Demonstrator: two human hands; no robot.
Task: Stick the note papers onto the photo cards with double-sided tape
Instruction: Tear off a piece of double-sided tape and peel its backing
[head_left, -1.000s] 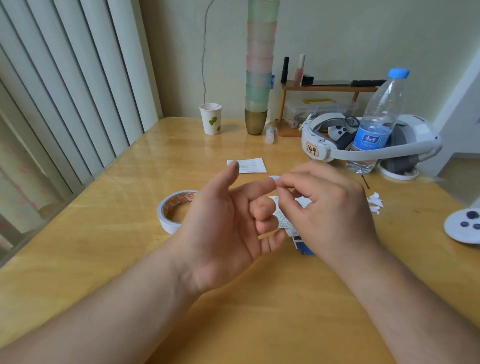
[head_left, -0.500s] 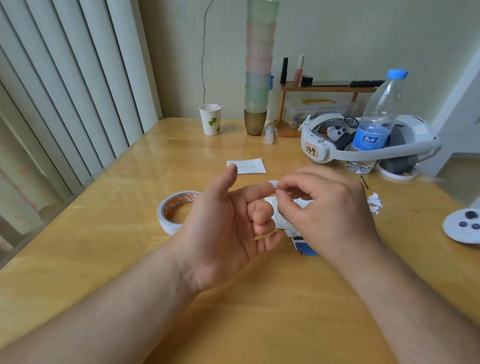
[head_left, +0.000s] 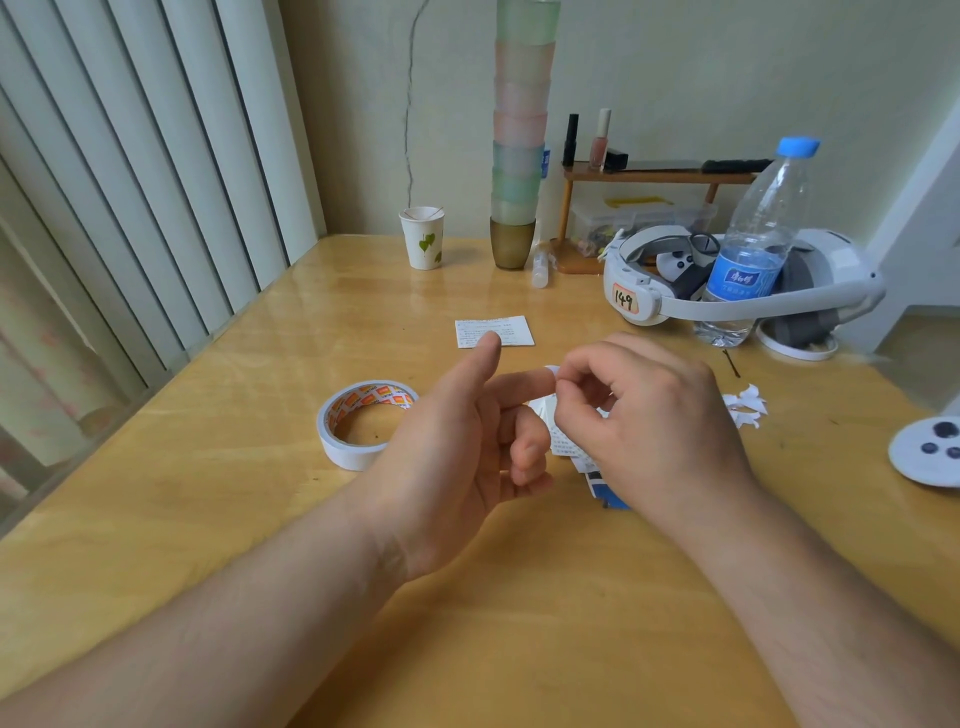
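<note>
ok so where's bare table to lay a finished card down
Bare wood lies left of the tape roll toward the blinds, and between the note paper and the paper cup. The back right is crowded around the headset and water bottle.

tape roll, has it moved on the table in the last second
No. The tape roll lies in the same spot left of the left hand, same gap to the note paper beyond it.

Right hand (head_left: 660, 415) pinches tape piece (head_left: 551, 371) on left hand (head_left: 452, 467)
</note>
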